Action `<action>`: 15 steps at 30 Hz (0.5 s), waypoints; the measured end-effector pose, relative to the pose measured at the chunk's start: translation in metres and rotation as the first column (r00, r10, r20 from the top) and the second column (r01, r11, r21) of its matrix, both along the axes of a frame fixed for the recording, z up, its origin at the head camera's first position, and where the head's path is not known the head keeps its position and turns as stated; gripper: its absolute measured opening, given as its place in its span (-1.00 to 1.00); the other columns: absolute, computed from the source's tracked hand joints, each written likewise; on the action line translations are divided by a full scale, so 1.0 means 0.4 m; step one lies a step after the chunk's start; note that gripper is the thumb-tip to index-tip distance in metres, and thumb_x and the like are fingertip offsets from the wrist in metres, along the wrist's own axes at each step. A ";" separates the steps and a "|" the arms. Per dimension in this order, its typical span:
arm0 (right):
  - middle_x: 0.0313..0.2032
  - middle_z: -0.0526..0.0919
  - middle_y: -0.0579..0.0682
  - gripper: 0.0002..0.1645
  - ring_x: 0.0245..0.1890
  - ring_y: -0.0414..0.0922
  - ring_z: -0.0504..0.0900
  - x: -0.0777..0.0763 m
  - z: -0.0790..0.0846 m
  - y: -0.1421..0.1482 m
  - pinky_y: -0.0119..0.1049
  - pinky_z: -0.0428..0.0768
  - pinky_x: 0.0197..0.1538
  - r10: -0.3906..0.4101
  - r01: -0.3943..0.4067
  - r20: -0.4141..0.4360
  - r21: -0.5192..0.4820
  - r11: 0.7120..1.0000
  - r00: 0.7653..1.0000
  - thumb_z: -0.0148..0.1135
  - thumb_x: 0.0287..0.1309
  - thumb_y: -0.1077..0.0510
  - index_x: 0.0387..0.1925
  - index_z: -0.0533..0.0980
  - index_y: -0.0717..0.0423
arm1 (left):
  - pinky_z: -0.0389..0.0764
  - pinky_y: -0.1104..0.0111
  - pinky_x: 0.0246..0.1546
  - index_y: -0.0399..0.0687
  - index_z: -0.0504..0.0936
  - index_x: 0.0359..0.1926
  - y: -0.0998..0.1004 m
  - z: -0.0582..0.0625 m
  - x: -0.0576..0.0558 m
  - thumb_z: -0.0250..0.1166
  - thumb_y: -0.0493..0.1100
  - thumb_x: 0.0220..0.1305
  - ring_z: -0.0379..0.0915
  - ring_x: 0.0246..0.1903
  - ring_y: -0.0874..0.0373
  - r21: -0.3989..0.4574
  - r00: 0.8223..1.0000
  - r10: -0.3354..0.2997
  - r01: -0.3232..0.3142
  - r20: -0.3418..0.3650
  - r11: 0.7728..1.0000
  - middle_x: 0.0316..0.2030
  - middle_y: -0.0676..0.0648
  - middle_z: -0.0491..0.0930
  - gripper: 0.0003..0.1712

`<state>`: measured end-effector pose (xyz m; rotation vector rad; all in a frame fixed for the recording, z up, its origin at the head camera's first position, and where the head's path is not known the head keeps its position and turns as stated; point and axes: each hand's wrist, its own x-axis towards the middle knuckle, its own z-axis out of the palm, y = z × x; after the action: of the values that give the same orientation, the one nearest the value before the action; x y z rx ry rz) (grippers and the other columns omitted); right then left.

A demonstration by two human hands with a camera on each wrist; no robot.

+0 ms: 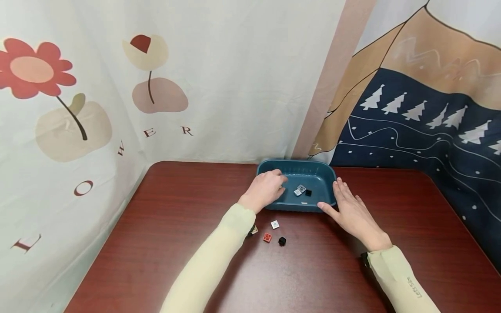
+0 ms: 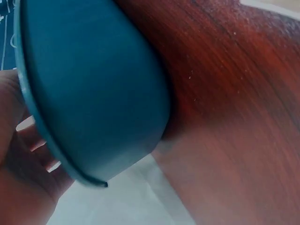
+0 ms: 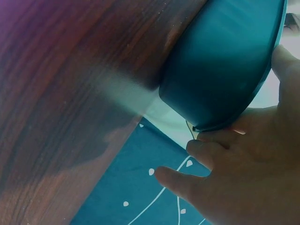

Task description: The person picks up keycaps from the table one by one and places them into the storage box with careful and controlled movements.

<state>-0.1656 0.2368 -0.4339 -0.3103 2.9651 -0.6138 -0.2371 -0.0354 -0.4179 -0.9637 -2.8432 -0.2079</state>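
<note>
A blue rectangular plastic basin (image 1: 289, 208) stands at the back of the table. Over its left end, my left hand (image 1: 264, 189) reaches in with fingers bent downward. A speck of white shows between thumb and fingers, and I cannot tell whether they hold it. In the left wrist view, the fingers (image 2: 40, 152) lie behind the rim. My right hand (image 1: 354, 215) rests against the right end of the basin, fingers extended along the outside and thumb at the front rim. Inside lie small square pieces: pale ones (image 1: 301, 188) and a black one (image 1: 308, 193).
In front of the basin lie a white square piece (image 1: 275, 224), a red one (image 1: 267, 238) and a black one (image 1: 282, 241). A yellowish piece (image 1: 255, 230) is partly behind the left sleeve. A printed curtain (image 1: 235, 87) hangs behind the wooden table (image 1: 156, 243).
</note>
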 end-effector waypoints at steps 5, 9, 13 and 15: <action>0.61 -0.18 0.32 0.29 0.59 0.32 -0.13 0.000 0.001 0.000 0.45 -0.02 0.44 -0.001 0.001 0.005 -0.007 1.000 1.000 -0.04 0.37 -0.55 0.60 -0.10 0.38 | 0.66 0.25 0.01 0.04 0.76 0.13 -0.025 0.025 0.026 0.38 -0.10 0.41 0.64 0.00 0.09 0.060 0.996 -0.021 0.026 -0.081 0.998 0.06 -0.02 0.67 -0.69; 0.61 -0.18 0.32 0.29 0.59 0.32 -0.12 0.001 0.000 0.002 0.45 -0.02 0.44 -0.001 0.001 0.005 -0.013 1.000 1.000 -0.03 0.37 -0.54 0.60 -0.10 0.39 | 0.64 0.24 0.00 0.02 0.75 0.14 -0.056 0.040 0.054 0.38 -0.11 0.41 0.64 0.00 0.08 0.098 0.984 -0.054 0.071 -0.172 0.993 0.06 -0.03 0.67 -0.69; 0.62 -0.19 0.31 0.29 0.59 0.31 -0.12 0.002 -0.001 0.002 0.45 -0.02 0.44 -0.001 0.001 0.003 -0.019 1.000 1.000 -0.03 0.37 -0.54 0.60 -0.10 0.39 | 0.64 0.21 -0.04 -0.03 0.74 0.14 -0.093 0.045 0.085 0.38 -0.09 0.41 0.64 0.00 0.07 0.115 0.966 -0.083 0.114 -0.244 0.987 0.05 -0.04 0.68 -0.67; 0.62 -0.19 0.31 0.29 0.59 0.32 -0.12 0.002 -0.002 0.003 0.45 -0.01 0.43 -0.002 0.002 0.002 -0.021 1.000 1.000 -0.04 0.37 -0.55 0.60 -0.10 0.39 | 0.63 0.20 -0.04 -0.05 0.73 0.15 -0.114 0.045 0.101 0.37 -0.08 0.42 0.64 0.01 0.06 0.110 0.962 -0.092 0.124 -0.258 0.986 0.04 -0.04 0.68 -0.65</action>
<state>-0.1649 0.2381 -0.4348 -0.3089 2.9592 -0.6454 -0.1967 -0.0810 -0.4000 -1.0393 -2.5190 -0.2521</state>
